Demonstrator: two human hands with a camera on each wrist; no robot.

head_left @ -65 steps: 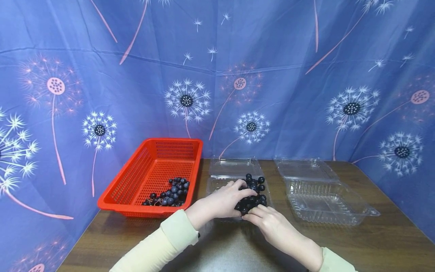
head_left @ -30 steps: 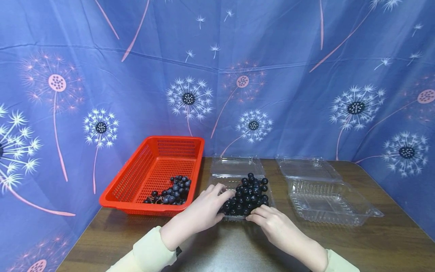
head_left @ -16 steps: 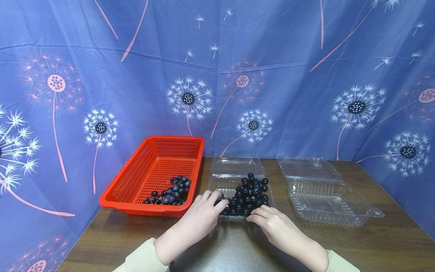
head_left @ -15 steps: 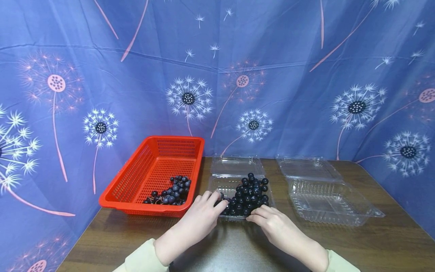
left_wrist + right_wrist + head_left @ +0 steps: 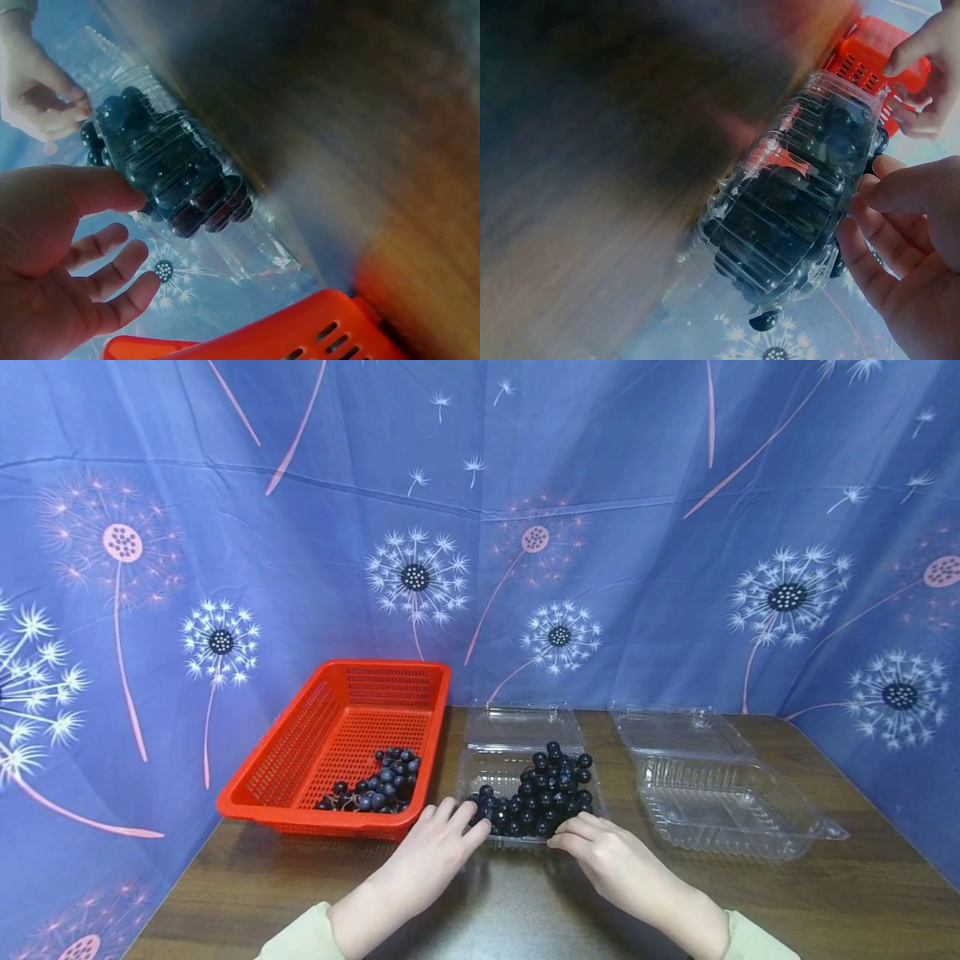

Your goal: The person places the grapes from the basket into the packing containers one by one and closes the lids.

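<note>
Although the right hand (image 5: 611, 860) hides part of the near rim in the head view, the right wrist view shows its thumb and forefinger pinching the edge of the clear container (image 5: 491, 767). Inside lies a bunch of dark grapes (image 5: 551, 789), its long axis slanting from far right to near left, bulkiest at the right; through the ribbed wall, both wrist views blur it. The left hand (image 5: 435, 852), fingers loosely spread, is at the near left corner; contact is hard to judge. Only the head view shows the other grapes (image 5: 386, 785) in the red basket (image 5: 322, 817), which the left wrist view cuts off.
</note>
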